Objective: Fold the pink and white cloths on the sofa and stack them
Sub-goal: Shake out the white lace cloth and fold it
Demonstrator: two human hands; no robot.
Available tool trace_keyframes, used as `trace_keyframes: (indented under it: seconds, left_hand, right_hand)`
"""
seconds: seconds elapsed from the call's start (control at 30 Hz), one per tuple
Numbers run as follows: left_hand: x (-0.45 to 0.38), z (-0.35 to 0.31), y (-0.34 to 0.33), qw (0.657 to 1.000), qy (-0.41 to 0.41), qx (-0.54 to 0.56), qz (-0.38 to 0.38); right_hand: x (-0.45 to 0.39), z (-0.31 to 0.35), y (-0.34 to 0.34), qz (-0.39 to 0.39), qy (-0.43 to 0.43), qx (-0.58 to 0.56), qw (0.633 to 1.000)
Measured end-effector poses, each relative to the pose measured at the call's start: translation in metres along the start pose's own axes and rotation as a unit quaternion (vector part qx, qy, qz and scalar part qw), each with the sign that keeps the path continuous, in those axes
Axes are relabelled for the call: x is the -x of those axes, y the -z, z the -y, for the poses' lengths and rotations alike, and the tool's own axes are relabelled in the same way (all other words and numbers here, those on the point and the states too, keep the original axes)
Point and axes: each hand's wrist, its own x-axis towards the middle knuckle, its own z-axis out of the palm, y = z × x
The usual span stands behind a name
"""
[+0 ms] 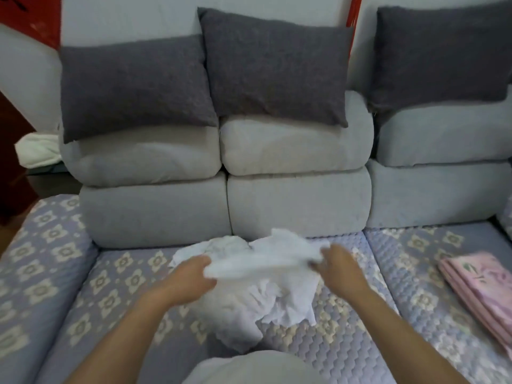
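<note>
The white cloth (260,275) lies rumpled in the middle of the sofa (346,350) seat — thin, creased, bunched in loose folds, its edges blurred. The left hand (191,281) grips its upper edge with fingers curled round a raised band of fabric; the right hand (340,267) pinches the same band at its other end. Near the seat's right edge lies the pink cloth (482,284) — folded flat in layers, with a faint printed pattern.
</note>
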Motion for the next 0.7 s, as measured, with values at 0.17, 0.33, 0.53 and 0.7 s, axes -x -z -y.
trace_keyframes:
  seconds: [0.17, 0.33, 0.53, 0.7]
  left_hand:
    - [0.025, 0.045, -0.071, 0.967, 0.145, -0.114, 0.177]
    - [0.030, 0.025, -0.054, 0.953, 0.091, -0.110, 0.267]
    - [0.036, -0.028, -0.008, 0.970, -0.080, 0.096, 0.210]
    - [0.045, -0.050, 0.018, 0.959, -0.164, 0.197, 0.119]
  right_hand:
    - [0.048, -0.054, -0.112, 0.317, -0.096, 0.088, 0.939]
    - [0.049, -0.037, -0.127, 0.388, -0.033, 0.183, 0.903]
    - [0.029, 0.043, -0.074, 0.290, 0.129, -0.123, 0.940]
    - [0.023, 0.068, -0.058, 0.389, 0.128, -0.187, 0.893]
